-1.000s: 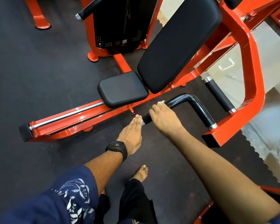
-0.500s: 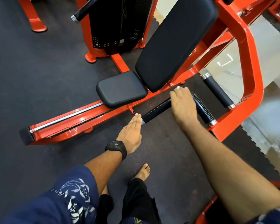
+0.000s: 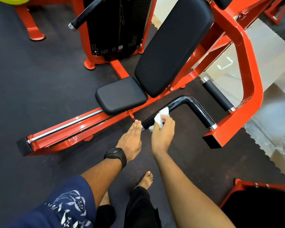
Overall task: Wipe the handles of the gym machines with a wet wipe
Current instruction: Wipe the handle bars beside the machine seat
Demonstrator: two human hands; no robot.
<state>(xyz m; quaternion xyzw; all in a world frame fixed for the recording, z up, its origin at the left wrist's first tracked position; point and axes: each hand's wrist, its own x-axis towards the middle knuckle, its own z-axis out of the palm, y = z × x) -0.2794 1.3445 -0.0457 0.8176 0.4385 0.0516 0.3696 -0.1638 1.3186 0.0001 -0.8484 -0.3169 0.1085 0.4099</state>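
1. Wiping down a chest-press style machine, a person's right hand (image 3: 161,134) presses a crumpled white wet wipe (image 3: 160,116) against the glossy black bent handle (image 3: 184,104), fingers curled around the wipe and the bar near its free end.

2. Held flat, the left hand (image 3: 130,140) keeps its fingers straight and together, their tips touching the chrome end cap of the same handle; it grips nothing. A black wristwatch (image 3: 116,156) sits on that wrist.

3. From the wipe, the handle runs up and to the right, bends sharply, then drops to a chrome collar where it joins the orange frame (image 3: 247,89) of the machine.

4. Just beyond the bend, a second, straight grip (image 3: 218,96) covered in matte black with chrome rings at both ends stands apart from the wiped bar, fixed to the same orange arm.

5. Black padding dominates the middle of the head view: a small seat pad (image 3: 121,95) low down and a long tilted backrest (image 3: 173,46) rising behind it.

6. Behind the seat stands a black weight-stack housing (image 3: 115,25) on orange legs, with another black-gripped bar (image 3: 84,15) jutting out at upper left.

7. Dark rubber flooring (image 3: 39,83) covers most of the ground; a bare foot (image 3: 146,180) and a navy patterned sleeve (image 3: 62,206) show at the bottom.
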